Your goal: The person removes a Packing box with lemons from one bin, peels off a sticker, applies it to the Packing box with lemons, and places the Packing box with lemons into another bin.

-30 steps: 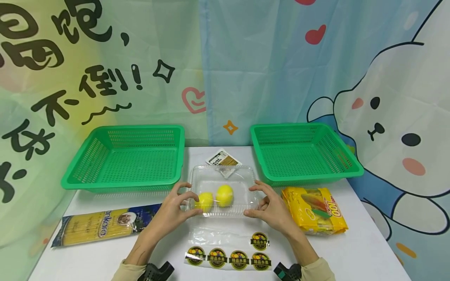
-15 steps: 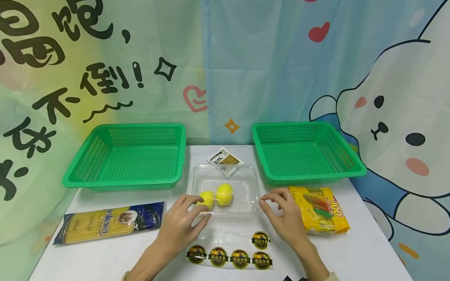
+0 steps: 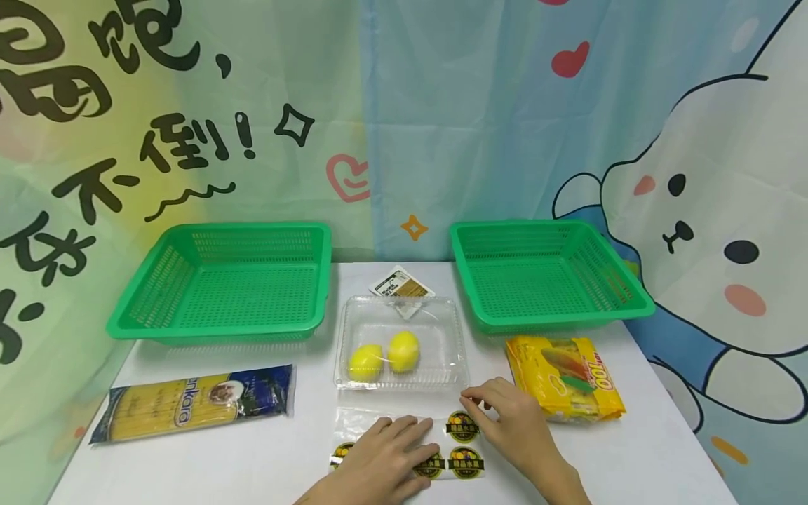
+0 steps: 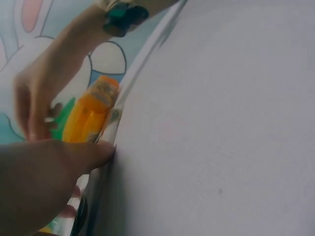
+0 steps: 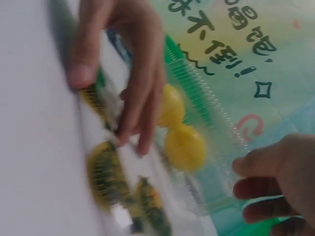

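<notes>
My left hand (image 3: 385, 459) lies with fingers spread on a clear sheet of round fruit stickers (image 3: 466, 463), covering part of its lower row. In the left wrist view its thumb (image 4: 93, 153) presses near the sheet's edge. My right hand (image 3: 508, 421) hovers by the sheet's upper right sticker (image 3: 462, 426), thumb and index tips close together. In the right wrist view the fingers of this right hand (image 5: 280, 182) are loosely bent, with nothing visible between them. Just behind the sheet sits a clear plastic clamshell box (image 3: 435, 344), lid down, with two yellow lemons (image 3: 404, 352) inside.
Two green baskets (image 3: 252, 330) (image 3: 555, 321) stand at the back, left and right. A pack of spaghetti (image 3: 196, 403) lies on the left, a yellow snack bag (image 3: 564, 379) on the right. Behind the clamshell box is a small labelled packet (image 3: 400, 284).
Both hands have left the clamshell box and come nearer the front. The left hand now rests on the sticker sheet; the right has moved to the sheet's upper right corner.
</notes>
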Tool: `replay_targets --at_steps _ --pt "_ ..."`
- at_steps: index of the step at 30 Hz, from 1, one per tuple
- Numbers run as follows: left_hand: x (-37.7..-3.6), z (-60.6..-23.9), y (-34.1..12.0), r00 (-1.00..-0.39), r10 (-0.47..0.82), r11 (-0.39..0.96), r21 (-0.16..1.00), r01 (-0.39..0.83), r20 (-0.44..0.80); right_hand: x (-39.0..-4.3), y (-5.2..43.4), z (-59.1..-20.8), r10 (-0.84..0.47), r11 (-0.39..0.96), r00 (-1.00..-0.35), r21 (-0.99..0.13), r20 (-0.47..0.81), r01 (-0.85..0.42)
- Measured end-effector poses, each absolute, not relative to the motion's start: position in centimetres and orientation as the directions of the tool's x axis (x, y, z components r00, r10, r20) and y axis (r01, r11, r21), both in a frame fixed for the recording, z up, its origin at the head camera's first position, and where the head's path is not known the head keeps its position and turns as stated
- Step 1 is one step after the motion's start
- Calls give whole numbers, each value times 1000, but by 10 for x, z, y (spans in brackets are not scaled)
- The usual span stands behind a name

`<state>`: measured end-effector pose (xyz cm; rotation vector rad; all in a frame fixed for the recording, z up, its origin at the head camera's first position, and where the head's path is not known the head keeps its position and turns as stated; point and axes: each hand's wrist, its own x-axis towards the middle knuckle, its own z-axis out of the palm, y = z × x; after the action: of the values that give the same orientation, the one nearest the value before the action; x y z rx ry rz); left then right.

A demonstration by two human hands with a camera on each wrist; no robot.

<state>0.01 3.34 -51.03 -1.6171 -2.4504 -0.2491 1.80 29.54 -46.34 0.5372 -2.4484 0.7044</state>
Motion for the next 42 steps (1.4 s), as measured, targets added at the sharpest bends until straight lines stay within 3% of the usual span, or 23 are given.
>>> replay_targets --at_steps 6,12,18,42 --pt "-1 -509 33 -416 874 419 44 907 250 26 292 -479 -233 903 -807 -188 543 -387" --pt "-2 -509 32 -419 873 420 51 906 250 27 289 -494 -244 926 -854 -150 459 -346" --pt "-2 -508 32 -424 874 424 52 904 237 25 289 -498 -291 925 -855 -104 429 -367" --pt "-3 -509 31 -418 877 420 44 906 235 26 290 -493 -247 903 -839 -198 485 -380"
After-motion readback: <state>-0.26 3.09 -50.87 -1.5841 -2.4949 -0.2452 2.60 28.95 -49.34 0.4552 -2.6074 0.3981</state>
